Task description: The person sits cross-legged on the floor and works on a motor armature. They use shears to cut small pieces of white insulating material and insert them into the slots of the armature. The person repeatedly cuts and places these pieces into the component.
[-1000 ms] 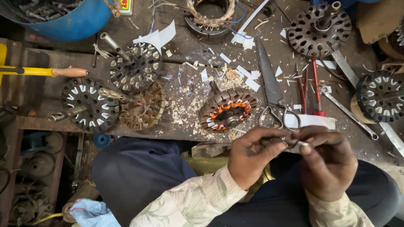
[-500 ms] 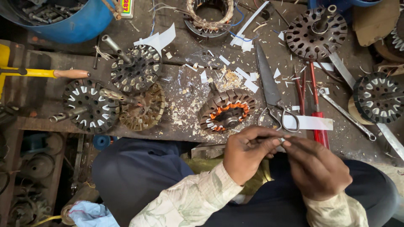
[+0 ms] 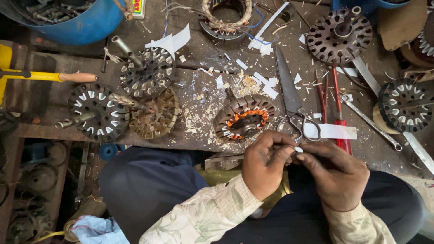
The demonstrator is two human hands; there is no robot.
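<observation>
My left hand [image 3: 264, 165] and my right hand [image 3: 337, 174] meet over my lap, fingertips pinched together on a small white paper piece [image 3: 298, 148]. Just beyond them on the worn workbench [image 3: 203, 106] lies a round motor stator with orange windings [image 3: 244, 118]. Large scissors [image 3: 291, 99] lie beside it, their handles close to my fingers. A white paper strip [image 3: 332, 131] rests next to the scissor handles.
Several slotted stator cores [image 3: 97, 110] [image 3: 339, 31] [image 3: 404, 104] lie around the bench. A red-handled screwdriver [image 3: 339, 108], a spanner [image 3: 370, 122], a yellow-handled tool [image 3: 49, 76], a blue tub [image 3: 72, 18] and paper scraps and shavings [image 3: 246, 81] are also there.
Both hands have drawn slightly closer together and the fingertips have tightened on the small white piece. Nothing on the bench has moved.
</observation>
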